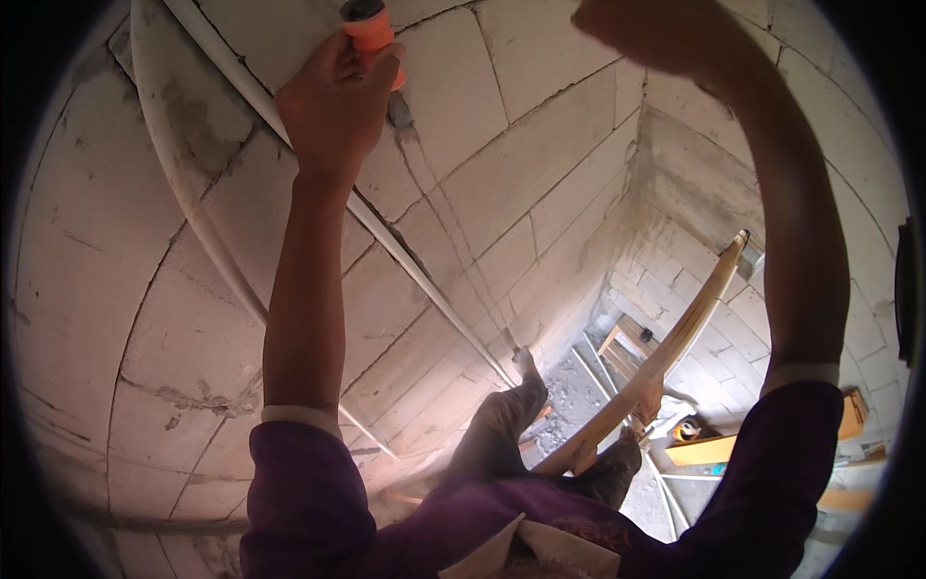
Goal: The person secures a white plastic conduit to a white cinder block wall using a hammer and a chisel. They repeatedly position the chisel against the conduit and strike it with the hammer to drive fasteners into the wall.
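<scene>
My left hand is closed round the orange grip of a chisel at the upper left. The blade points down along the block wall, next to two thin parallel lines scored into it. Whether its edge touches the wall, I cannot tell. My right hand is raised at the top edge, dark and partly cut off. Its fingers look curled, but what they hold is out of sight.
A white pipe runs diagonally along the wall behind my left forearm, and a curved white tube hangs farther left. A wooden beam slants beside my legs. Below lie a yellow board and floor rubble.
</scene>
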`<state>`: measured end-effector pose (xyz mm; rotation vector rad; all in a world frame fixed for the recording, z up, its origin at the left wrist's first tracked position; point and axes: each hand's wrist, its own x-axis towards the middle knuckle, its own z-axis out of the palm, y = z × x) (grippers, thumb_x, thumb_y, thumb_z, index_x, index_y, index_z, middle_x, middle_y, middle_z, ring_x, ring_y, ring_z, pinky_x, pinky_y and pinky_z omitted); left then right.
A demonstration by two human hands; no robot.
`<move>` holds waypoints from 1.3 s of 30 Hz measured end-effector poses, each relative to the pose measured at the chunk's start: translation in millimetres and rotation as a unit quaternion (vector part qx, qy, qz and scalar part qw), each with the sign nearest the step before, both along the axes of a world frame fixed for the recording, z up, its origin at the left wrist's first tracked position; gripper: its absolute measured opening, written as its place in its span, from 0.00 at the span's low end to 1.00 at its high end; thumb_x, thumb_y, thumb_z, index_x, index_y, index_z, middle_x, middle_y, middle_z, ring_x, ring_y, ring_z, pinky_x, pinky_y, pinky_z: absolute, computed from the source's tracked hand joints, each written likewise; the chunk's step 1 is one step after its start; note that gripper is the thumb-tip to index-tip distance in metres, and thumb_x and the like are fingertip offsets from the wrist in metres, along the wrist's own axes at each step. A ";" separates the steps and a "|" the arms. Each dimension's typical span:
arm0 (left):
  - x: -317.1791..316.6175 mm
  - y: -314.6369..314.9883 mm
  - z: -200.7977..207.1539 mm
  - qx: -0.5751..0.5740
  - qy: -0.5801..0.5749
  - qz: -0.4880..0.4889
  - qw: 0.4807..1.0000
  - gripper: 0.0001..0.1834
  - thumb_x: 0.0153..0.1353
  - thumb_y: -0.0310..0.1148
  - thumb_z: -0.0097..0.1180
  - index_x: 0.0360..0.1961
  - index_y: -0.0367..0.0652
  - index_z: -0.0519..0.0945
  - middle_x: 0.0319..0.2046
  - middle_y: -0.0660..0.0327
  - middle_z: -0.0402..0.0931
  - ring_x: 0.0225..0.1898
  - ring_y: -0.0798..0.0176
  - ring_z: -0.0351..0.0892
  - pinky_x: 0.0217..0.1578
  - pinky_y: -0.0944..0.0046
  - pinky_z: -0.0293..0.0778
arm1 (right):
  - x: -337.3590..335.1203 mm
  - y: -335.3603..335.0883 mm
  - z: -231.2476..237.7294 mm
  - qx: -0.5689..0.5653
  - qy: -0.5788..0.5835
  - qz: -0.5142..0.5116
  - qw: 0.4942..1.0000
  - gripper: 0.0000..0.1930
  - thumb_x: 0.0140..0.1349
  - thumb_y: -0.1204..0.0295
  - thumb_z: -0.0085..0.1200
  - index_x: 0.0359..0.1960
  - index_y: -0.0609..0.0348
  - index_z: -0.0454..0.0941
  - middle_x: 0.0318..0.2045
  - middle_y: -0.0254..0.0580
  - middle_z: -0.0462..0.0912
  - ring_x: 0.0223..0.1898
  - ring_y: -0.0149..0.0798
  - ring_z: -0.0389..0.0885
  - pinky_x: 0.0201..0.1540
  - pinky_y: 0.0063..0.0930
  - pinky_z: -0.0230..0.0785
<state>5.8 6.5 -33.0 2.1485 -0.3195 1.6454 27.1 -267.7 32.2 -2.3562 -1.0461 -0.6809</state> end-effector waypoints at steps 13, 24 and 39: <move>6.2 -16.4 -8.8 -0.034 0.034 -0.019 0.999 0.18 0.55 0.34 0.71 0.43 0.34 0.86 0.33 0.59 0.88 0.36 0.69 0.88 0.41 0.69 0.82 | -27.6 -6.3 20.0 0.145 0.072 -0.097 0.982 0.11 0.58 0.81 0.48 0.42 0.67 0.79 0.26 0.48 0.82 0.30 0.44 0.81 0.33 0.40 0.73; 6.9 -10.7 -20.9 -0.032 0.027 -0.008 0.999 0.16 0.53 0.34 0.72 0.40 0.35 0.87 0.31 0.60 0.88 0.34 0.70 0.87 0.39 0.71 0.82 | -24.4 -13.7 15.9 0.219 0.060 -0.069 0.971 0.08 0.56 0.81 0.54 0.38 0.68 0.77 0.20 0.41 0.76 0.22 0.35 0.76 0.27 0.34 0.69; -20.1 -6.4 16.1 -0.054 0.034 -0.022 0.998 0.22 0.54 0.33 0.75 0.48 0.35 0.85 0.40 0.60 0.87 0.42 0.72 0.85 0.44 0.72 0.79 | -23.3 -18.1 -30.7 0.255 0.049 -0.028 0.965 0.08 0.57 0.78 0.61 0.33 0.61 0.73 0.20 0.33 0.72 0.19 0.29 0.72 0.23 0.28 0.66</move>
